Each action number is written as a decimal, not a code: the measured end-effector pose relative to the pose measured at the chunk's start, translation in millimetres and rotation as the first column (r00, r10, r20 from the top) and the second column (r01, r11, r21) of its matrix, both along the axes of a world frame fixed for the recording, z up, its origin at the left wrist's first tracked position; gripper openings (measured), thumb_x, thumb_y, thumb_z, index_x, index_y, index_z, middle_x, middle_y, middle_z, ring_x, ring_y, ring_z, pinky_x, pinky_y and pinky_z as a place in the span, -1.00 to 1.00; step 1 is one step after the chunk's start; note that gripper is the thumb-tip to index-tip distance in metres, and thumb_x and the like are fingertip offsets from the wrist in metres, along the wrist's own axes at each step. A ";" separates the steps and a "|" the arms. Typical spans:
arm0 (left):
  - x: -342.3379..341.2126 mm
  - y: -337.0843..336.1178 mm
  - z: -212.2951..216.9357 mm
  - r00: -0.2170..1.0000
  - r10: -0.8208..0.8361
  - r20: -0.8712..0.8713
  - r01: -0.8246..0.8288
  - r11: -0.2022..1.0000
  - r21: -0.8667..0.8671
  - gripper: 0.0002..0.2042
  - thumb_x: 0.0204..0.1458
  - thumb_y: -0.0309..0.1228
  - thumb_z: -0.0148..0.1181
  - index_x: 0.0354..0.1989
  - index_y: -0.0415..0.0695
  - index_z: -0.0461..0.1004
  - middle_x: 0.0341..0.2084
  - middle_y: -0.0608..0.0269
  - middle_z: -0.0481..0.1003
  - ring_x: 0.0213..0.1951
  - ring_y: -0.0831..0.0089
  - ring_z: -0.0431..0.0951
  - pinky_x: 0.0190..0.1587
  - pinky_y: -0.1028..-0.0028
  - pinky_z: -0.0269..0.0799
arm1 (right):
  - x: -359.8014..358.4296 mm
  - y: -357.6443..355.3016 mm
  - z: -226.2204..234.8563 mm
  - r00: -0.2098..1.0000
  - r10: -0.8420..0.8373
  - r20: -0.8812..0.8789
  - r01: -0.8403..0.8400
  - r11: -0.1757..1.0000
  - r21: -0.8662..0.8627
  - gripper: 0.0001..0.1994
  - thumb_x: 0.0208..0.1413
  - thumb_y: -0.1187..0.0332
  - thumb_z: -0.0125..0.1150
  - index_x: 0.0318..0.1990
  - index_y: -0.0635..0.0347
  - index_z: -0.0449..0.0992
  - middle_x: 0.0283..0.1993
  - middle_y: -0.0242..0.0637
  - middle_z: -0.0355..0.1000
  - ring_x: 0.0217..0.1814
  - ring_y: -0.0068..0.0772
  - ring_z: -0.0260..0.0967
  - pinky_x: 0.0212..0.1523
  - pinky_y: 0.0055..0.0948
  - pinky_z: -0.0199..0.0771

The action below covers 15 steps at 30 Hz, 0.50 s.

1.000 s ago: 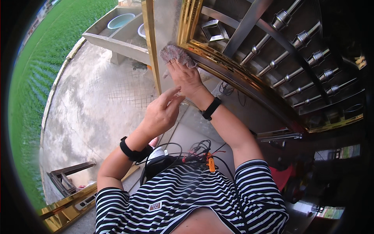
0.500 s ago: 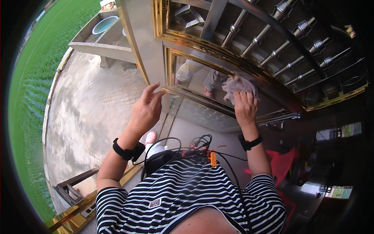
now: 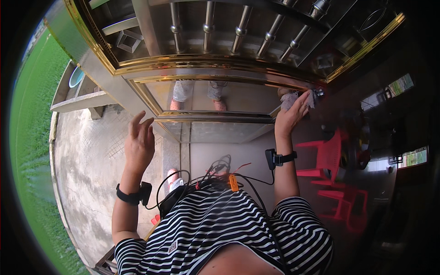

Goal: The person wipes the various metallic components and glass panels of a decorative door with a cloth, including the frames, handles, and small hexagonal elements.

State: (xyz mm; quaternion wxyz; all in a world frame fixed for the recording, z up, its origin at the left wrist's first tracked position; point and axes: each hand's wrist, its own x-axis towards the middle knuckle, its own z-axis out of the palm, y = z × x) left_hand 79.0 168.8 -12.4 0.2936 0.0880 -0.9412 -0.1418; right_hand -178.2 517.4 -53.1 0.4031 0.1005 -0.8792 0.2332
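Observation:
A metal door (image 3: 215, 98) with a gold frame and steel bars stands in front of me. My right hand (image 3: 289, 114) presses a grey cloth (image 3: 297, 98) against the right end of the door's gold rail. My left hand (image 3: 139, 144) is raised near the door's lower left corner, fingers apart, holding nothing and apparently not touching it. Both wrists wear black bands. The shiny lower panel mirrors a person's legs.
A red plastic chair (image 3: 327, 158) stands on the dark floor to the right. A concrete yard (image 3: 85, 160) lies to the left, with a stone bench (image 3: 82, 101), a blue basin (image 3: 76, 77) and grass beyond. Cables hang over my striped shirt.
My right hand has slid the cloth rightward along the door rail to its right end. My view has turned right, and my left hand has come off the door frame.

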 end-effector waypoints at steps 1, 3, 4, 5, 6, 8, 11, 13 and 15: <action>-0.1 1.2 -0.6 1.000 -0.015 -0.001 0.015 1.000 -0.003 -0.80 0.17 -0.58 0.13 -0.04 -0.16 0.51 0.14 0.09 0.36 -0.13 0.17 0.59 -0.17 0.31 0.55 | 1.4 -4.6 1.2 1.000 0.008 -0.007 -0.009 0.999 -0.053 -0.23 0.07 0.66 -0.03 0.48 0.35 -0.12 0.50 0.15 -0.04 0.50 0.22 -0.06 0.43 0.02 -0.05; -0.2 -0.2 -4.1 0.999 -0.034 -0.031 0.032 0.997 -0.068 -0.77 0.13 -0.60 0.14 -0.04 -0.17 0.50 0.12 0.12 0.35 -0.20 0.19 0.58 -0.28 0.31 0.54 | 5.8 -21.9 2.2 0.999 0.020 -0.028 -0.022 0.997 -0.075 -0.23 0.08 0.63 -0.02 0.48 0.39 -0.15 0.51 0.18 -0.08 0.47 0.26 -0.04 0.43 0.05 -0.08; 0.2 -0.8 -6.1 0.999 -0.029 -0.020 0.028 0.998 -0.064 -0.77 0.13 -0.60 0.14 -0.04 -0.16 0.50 0.12 0.11 0.35 -0.19 0.18 0.58 -0.27 0.31 0.54 | 7.5 -31.4 -2.5 0.999 0.046 -0.005 -0.046 0.993 -0.105 -0.21 0.07 0.60 0.00 0.47 0.41 -0.16 0.50 0.24 -0.10 0.46 0.36 -0.07 0.44 0.10 -0.13; 1.9 -1.6 -7.8 0.999 -0.034 -0.019 0.033 0.997 -0.064 -0.77 0.13 -0.60 0.14 -0.04 -0.16 0.50 0.12 0.11 0.35 -0.19 0.18 0.58 -0.27 0.31 0.54 | 13.6 -43.7 -2.6 0.993 0.098 0.070 -0.087 0.985 -0.151 -0.14 -0.04 0.65 -0.03 0.48 0.40 -0.20 0.51 0.29 -0.19 0.54 0.32 -0.22 0.49 0.05 -0.26; 3.6 -2.0 -8.8 0.999 -0.027 -0.024 0.026 0.998 -0.049 -0.77 0.14 -0.59 0.13 -0.04 -0.16 0.50 0.12 0.10 0.36 -0.18 0.18 0.58 -0.27 0.31 0.54 | 19.1 -56.2 -3.6 0.988 0.150 0.049 -0.141 0.980 -0.144 -0.14 -0.04 0.65 -0.02 0.48 0.40 -0.21 0.51 0.29 -0.18 0.53 0.33 -0.22 0.49 0.06 -0.27; 7.7 -2.6 -9.1 1.000 -0.014 -0.026 0.013 0.999 -0.037 -0.77 0.14 -0.59 0.13 -0.03 -0.16 0.49 0.12 0.10 0.36 -0.18 0.17 0.58 -0.27 0.32 0.54 | 28.9 -80.4 -8.7 0.967 0.252 0.032 -0.247 0.962 -0.120 -0.14 -0.03 0.65 0.01 0.48 0.42 -0.21 0.50 0.29 -0.16 0.52 0.34 -0.20 0.49 0.07 -0.27; 18.1 -5.8 -11.2 0.999 0.029 -0.033 -0.031 0.997 -0.072 -0.78 0.16 -0.57 0.12 -0.02 -0.14 0.49 0.11 0.11 0.38 -0.19 0.19 0.59 -0.29 0.32 0.54 | 48.7 -114.3 -13.0 0.909 0.416 0.032 -0.414 0.909 -0.049 -0.19 -0.02 0.67 0.08 0.45 0.46 -0.08 0.46 0.23 0.00 0.46 0.28 -0.03 0.44 0.05 -0.12; 27.2 -8.5 -16.1 0.998 0.066 0.006 -0.065 0.998 -0.018 -0.77 0.16 -0.54 0.12 -0.01 -0.12 0.48 0.09 0.13 0.40 -0.23 0.21 0.60 -0.32 0.32 0.53 | 52.8 -137.2 -12.2 0.811 0.579 -0.079 -0.568 0.813 0.125 -0.28 0.06 0.51 0.28 0.39 0.36 0.14 0.38 0.07 0.18 0.41 0.16 0.09 0.38 0.01 0.06; 31.2 -8.7 -13.1 0.995 0.096 -0.022 -0.097 0.993 -0.063 -0.78 0.15 -0.52 0.13 -0.02 -0.08 0.50 0.07 0.18 0.42 -0.29 0.20 0.61 -0.36 0.32 0.53 | 57.5 -159.4 -6.4 0.723 0.688 -0.065 -0.665 0.719 0.202 -0.45 0.13 0.50 0.16 0.32 0.28 0.30 0.35 -0.06 0.25 0.37 0.02 0.19 0.33 -0.08 0.16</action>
